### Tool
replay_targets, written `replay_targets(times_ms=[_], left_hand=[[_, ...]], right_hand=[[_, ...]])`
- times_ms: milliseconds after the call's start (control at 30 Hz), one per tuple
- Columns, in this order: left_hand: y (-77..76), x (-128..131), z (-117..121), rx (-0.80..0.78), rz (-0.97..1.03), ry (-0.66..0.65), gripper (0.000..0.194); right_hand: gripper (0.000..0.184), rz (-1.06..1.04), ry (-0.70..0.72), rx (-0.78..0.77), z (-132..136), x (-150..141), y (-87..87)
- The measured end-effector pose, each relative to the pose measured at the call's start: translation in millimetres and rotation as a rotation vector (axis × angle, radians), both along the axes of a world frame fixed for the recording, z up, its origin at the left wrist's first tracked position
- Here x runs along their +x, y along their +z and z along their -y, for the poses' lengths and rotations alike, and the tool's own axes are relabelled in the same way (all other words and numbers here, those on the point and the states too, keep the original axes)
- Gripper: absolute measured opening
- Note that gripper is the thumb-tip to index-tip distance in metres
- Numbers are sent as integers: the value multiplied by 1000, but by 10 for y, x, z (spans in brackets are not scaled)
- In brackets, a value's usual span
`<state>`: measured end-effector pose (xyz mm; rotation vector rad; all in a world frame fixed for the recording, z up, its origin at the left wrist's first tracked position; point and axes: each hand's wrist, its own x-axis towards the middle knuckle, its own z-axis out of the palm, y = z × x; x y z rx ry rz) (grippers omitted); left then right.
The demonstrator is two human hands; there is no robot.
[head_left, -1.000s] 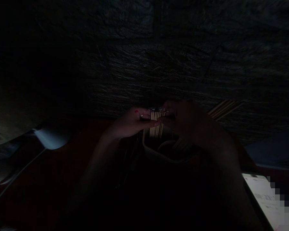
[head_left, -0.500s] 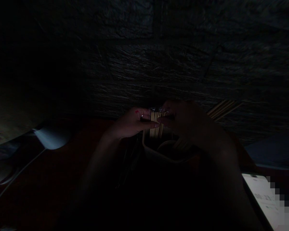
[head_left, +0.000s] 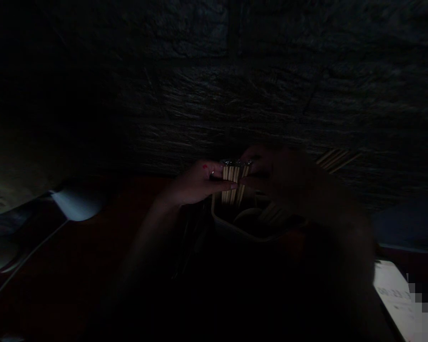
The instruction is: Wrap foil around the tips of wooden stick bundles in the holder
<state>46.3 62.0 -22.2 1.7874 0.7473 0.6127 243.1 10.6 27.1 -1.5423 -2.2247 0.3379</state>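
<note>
My left hand (head_left: 199, 183) is closed, thumb in front, around a row of pale wooden chopsticks (head_left: 229, 175) held upright. Shiny clear plastic glints at their tops. At the right of the row, my right hand (head_left: 281, 175) pinches at a slightly tilted wooden chopstick (head_left: 245, 175), which stands a little apart from the others; its grip is partly lost in the dark. The lower ends hang over the rim of an open container (head_left: 231, 227). Inside it, more wooden sticks (head_left: 271, 213) lean beside a round rim.
A rough stone-patterned wall (head_left: 214, 90) rises behind. Several thin sticks (head_left: 338, 160) jut out past my right hand. A lit phone (head_left: 394, 292) lies at the lower right. To the left are a pale cone-shaped object (head_left: 78, 202) and a white cord (head_left: 28, 259) on a reddish tabletop (head_left: 103, 247).
My right hand and forearm have shifted slightly right. A gap has opened between the chopsticks in my left hand and the one at my right fingers. My left hand has barely moved.
</note>
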Motion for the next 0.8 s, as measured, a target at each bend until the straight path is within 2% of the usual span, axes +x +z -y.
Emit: replay_targets(times_ms=[200,367,567,667,800], left_hand=[[8,-8,-5,22,-21,-10,20],[42,-2,21,11,-24,18,21],[48,-5,34,-1,10,5,20],[49,-7,30,8,18,1,20],[35,-8,20,-5,18,-13,21]], right_hand=[[29,-57,-29,-14,67,-55,53],[30,-4,-52,38,64,-76,54],[41,10,-84,50,95,-55,167],[42,36,-72,74,99,-66,145],[38,17,-61,32,73,-112,74]])
